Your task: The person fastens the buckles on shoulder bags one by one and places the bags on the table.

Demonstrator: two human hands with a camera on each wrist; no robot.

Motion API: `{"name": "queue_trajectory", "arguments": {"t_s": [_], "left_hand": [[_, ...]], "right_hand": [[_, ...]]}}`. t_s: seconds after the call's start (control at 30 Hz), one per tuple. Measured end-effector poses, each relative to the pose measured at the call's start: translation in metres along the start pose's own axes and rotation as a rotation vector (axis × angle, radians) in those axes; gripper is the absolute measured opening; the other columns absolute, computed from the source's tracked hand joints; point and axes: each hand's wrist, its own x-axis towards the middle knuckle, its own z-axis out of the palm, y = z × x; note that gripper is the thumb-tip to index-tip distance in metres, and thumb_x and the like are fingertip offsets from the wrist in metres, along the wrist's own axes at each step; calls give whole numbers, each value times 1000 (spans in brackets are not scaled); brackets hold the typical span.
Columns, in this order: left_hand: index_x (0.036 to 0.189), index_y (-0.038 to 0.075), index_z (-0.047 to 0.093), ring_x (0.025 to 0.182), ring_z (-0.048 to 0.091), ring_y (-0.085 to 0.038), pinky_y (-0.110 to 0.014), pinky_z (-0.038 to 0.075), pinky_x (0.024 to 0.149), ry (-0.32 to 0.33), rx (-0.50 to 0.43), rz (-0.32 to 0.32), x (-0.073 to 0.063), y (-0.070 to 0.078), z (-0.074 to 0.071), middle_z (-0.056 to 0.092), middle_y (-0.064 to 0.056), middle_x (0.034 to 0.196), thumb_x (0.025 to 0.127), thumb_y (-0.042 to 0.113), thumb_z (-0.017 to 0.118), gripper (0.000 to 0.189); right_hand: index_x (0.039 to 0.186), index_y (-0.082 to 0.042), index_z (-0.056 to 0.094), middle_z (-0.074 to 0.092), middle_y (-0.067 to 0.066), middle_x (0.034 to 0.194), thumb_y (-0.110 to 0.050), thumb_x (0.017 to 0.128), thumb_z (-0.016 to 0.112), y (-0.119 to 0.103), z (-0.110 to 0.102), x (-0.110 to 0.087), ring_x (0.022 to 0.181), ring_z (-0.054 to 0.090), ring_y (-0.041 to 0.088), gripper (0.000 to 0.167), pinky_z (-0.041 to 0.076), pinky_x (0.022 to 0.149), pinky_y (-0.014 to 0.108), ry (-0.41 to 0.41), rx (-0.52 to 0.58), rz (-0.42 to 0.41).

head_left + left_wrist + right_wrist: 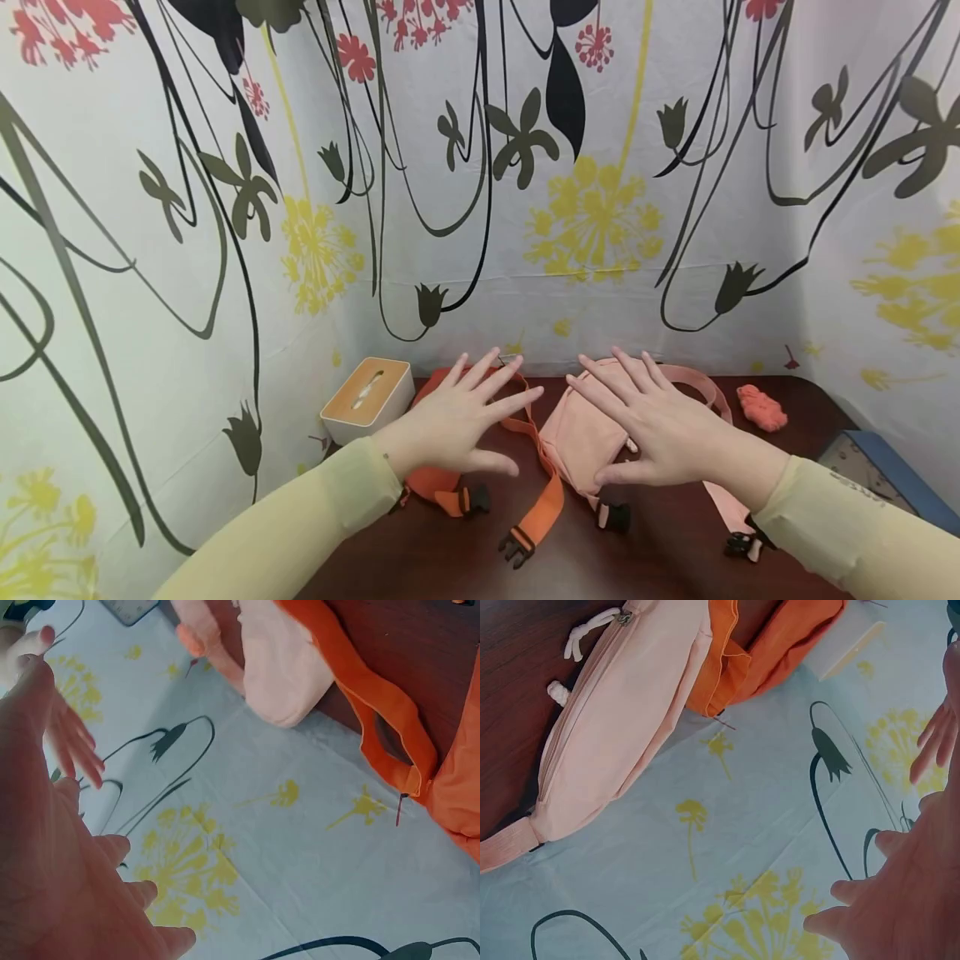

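Both hands are held up over the table with fingers spread and nothing in them. My left hand (pixel 450 427) is in front of an orange bag (pixel 433 482), hiding much of it. The bag's orange strap (pixel 546 507) runs toward me and ends in a black buckle (pixel 516 547). Behind my right hand (pixel 667 433) lies a pink waist bag (pixel 573 437), partly covered by that hand in the head view. In the right wrist view, the pink bag shows a zipper (pixel 577 694) with a pale cord pull (pixel 585 634).
A white tissue box (pixel 367 400) with a wood-coloured lid stands at the back left. On the right are a crumpled coral-coloured item (pixel 761 408) and a blue-edged flat object (pixel 900 479). Flower-patterned cloth (pixel 465 208) encloses the dark red table (pixel 442 567).
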Motion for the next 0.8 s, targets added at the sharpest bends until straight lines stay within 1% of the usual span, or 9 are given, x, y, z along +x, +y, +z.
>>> {"name": "queue_trajectory", "arguments": {"t_s": [0.1, 0.2, 0.27, 0.33, 0.43, 0.53, 0.63, 0.73, 0.8], "left_hand": [[176, 47, 7, 175, 0, -38, -72, 13, 135, 19, 10, -10, -2, -3, 1, -5, -1, 188, 95, 87, 55, 102], [176, 45, 10, 174, 8, -40, -72, 18, 135, 29, 6, -1, -4, -7, 5, 2, -3, 188, 95, 86, 58, 103], [177, 42, 15, 173, 17, -41, -70, 23, 134, 29, -16, 15, -6, -10, 9, 11, -6, 188, 95, 82, 62, 102], [176, 37, 22, 169, 29, -40, -65, 30, 134, 24, -41, 32, -8, -13, 14, 23, -8, 185, 96, 78, 66, 100], [175, 32, 31, 160, 46, -35, -56, 41, 129, 8, -70, 34, -13, -16, 27, 40, -10, 178, 98, 70, 70, 93], [172, 29, 38, 151, 57, -30, -51, 49, 123, -25, -104, 9, -20, -16, 42, 52, -8, 171, 101, 65, 70, 86], [171, 32, 41, 144, 62, -25, -48, 52, 120, -72, -139, -42, -26, -17, 59, 59, -3, 163, 102, 61, 71, 80], [169, 37, 43, 141, 64, -23, -48, 53, 119, -122, -185, -96, -31, -19, 75, 64, 3, 157, 103, 58, 73, 76], [167, 38, 47, 138, 66, -21, -47, 55, 116, -144, -219, -127, -34, -20, 84, 67, 4, 151, 102, 56, 75, 73]], "right_hand": [[177, -26, 22, 22, 11, 184, -83, 87, 74, 1, 3, 1, 163, 26, 60, 118, 32, 119, 84, -2, 24, 6], [176, -22, 27, 28, 13, 182, -81, 88, 73, 1, 8, 3, 162, 32, 55, 115, 34, 119, 80, 31, 42, -18], [173, -18, 33, 33, 14, 179, -78, 89, 75, 2, 13, 4, 158, 38, 49, 111, 38, 116, 76, 52, 49, -45], [170, -16, 40, 41, 14, 176, -74, 89, 78, 1, 20, 6, 154, 44, 44, 107, 42, 114, 72, 58, 66, -65], [168, -16, 45, 49, 11, 172, -67, 92, 80, -3, 35, 7, 150, 54, 39, 98, 49, 113, 67, 20, 111, -68], [166, -18, 49, 53, 6, 170, -69, 97, 73, -11, 52, 7, 144, 63, 32, 89, 54, 113, 59, -19, 164, -57], [164, -19, 53, 56, 2, 167, -71, 102, 65, -22, 70, 8, 140, 67, 23, 82, 58, 110, 50, -47, 223, -44], [159, -17, 58, 61, 0, 161, -63, 104, 68, -36, 84, 10, 137, 69, 19, 73, 60, 108, 45, -67, 300, -37], [157, -16, 60, 64, 1, 157, -55, 104, 72, -44, 93, 11, 133, 70, 16, 66, 61, 105, 43, -83, 350, -35]]}}
